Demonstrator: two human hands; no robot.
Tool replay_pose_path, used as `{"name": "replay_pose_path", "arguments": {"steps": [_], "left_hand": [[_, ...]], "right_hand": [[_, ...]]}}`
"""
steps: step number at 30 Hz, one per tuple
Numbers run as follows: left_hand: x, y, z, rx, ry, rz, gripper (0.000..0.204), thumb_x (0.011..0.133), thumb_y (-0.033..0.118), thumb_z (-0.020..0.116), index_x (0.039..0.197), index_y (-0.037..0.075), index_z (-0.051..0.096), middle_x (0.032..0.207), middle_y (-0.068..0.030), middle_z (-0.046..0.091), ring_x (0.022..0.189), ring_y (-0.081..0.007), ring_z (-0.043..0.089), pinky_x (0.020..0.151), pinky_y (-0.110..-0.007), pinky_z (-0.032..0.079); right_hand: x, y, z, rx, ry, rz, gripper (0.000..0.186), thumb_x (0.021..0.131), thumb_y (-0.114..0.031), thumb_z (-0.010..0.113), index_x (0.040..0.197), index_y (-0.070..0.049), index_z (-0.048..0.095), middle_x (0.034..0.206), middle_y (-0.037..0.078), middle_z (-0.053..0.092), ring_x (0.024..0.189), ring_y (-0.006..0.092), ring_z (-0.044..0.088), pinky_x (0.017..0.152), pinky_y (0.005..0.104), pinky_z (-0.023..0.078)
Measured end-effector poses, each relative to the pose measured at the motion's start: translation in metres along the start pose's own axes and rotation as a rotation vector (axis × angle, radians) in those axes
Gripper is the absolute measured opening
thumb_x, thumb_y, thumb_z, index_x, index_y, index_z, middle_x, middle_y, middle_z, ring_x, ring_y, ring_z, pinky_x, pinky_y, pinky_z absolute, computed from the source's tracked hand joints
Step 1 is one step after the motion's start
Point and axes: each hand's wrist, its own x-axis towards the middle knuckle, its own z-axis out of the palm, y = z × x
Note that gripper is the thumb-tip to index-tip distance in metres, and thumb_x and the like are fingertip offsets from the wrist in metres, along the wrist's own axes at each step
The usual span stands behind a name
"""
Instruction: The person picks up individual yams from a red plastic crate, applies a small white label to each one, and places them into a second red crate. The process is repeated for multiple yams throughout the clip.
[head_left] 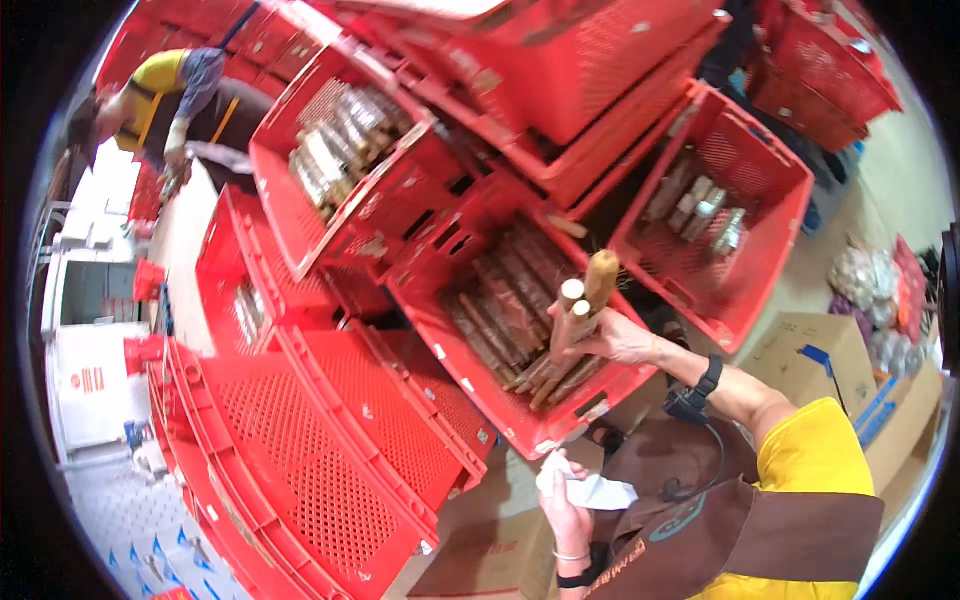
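Note:
My right hand point(622, 340) grips a few long brown roots, which look like yams point(566, 325), holding them upright over a red crate point(515, 425). Pale cut ends show on some of them; another has a rounded tan tip. Inside that crate, more brown roots point(500, 310) lie side by side. Lower down, near the crate's front corner, my left hand point(567, 505) is closed around a crumpled white sheet point(600, 492), paper or cloth; I cannot tell which.
Film-wrapped roots lie in a red crate point(425, 130) at upper left and another point(770, 250) at right. Empty-looking stacked red crates point(330, 430) stand at left. Cardboard boxes point(800, 350) sit at right. A person point(165, 95) in yellow works at far left.

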Motion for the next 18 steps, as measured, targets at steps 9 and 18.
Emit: {"name": "replay_pose_path", "arguments": {"steps": [9,18], "left_hand": [[-0.006,0.019,0.048,0.229,-0.238,0.017,0.037,0.102,0.019,0.047,0.13,-0.004,0.051,0.096,-0.0072,0.062,0.082,-0.0153,0.059,0.076,-0.03,0.051],[0.009,0.01,0.1,0.316,-0.298,-0.082,0.04,0.101,0.028,0.05,0.129,0.0,0.053,0.092,-0.003,0.06,0.082,-0.0138,0.059,0.078,-0.029,0.05]], "right_hand": [[-0.083,-0.043,-0.048,-0.182,0.39,-0.518,0.062,0.073,0.009,0.073,0.128,-0.01,0.051,0.122,0.006,0.049,0.117,0.0199,0.049,0.1,0.0325,0.043],[-0.141,-0.031,-0.169,1.246,0.632,-0.017,0.016,0.09,-0.012,0.068,0.102,-0.004,0.061,0.097,0.007,0.064,0.096,0.024,0.062,0.094,0.0463,0.048]]}}
